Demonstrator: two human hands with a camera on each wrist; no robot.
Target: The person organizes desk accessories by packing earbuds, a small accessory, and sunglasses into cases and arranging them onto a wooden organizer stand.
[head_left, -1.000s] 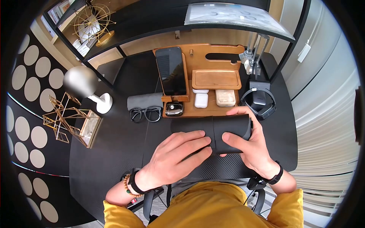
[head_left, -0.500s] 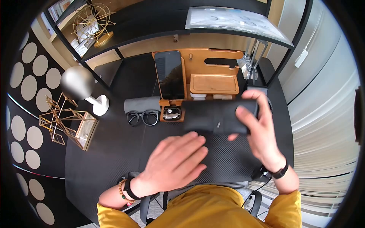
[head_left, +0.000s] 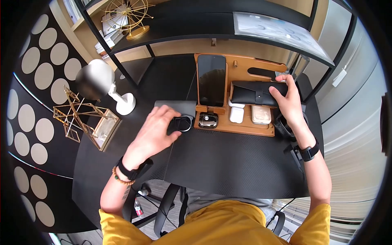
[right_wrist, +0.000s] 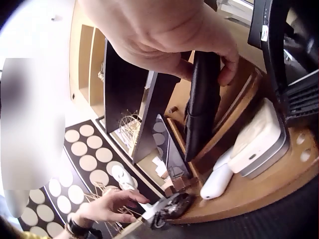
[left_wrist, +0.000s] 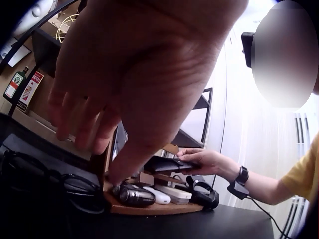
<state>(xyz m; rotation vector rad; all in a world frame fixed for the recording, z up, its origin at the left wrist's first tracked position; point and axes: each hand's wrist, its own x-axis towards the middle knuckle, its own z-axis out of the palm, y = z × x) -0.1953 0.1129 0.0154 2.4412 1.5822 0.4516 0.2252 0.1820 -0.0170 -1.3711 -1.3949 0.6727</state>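
The right hand (head_left: 291, 105) pinches the right end of a black flap case (head_left: 249, 93), thumb in front and fingers behind. In the right wrist view, the case (right_wrist: 199, 112) stands on edge at the wooden organizer's small tray, held at its upper end by the right hand (right_wrist: 164, 35). Over the black-framed glasses (head_left: 184, 123) is the left hand (head_left: 150, 132), its fingers and thumb apart; it partly hides them. From the left wrist, its fingers hang loosely above the glasses (left_wrist: 82, 188), beside the grey case; contact cannot be told.
The wooden organizer (head_left: 245, 129) holds a phone (head_left: 211, 81), a black device (head_left: 208, 119), white earbuds case (head_left: 236, 115) and a square pale box (head_left: 261, 114). Grey case (head_left: 175, 107) lies left, headphones (head_left: 284, 126) right. Further left are a white lamp (head_left: 125, 103) and gold geometric frame (head_left: 107, 130).
The right hand has carried the black case away from the body to the organizer's small tray. The left hand has left the case and moved to the glasses. The head view has shifted.
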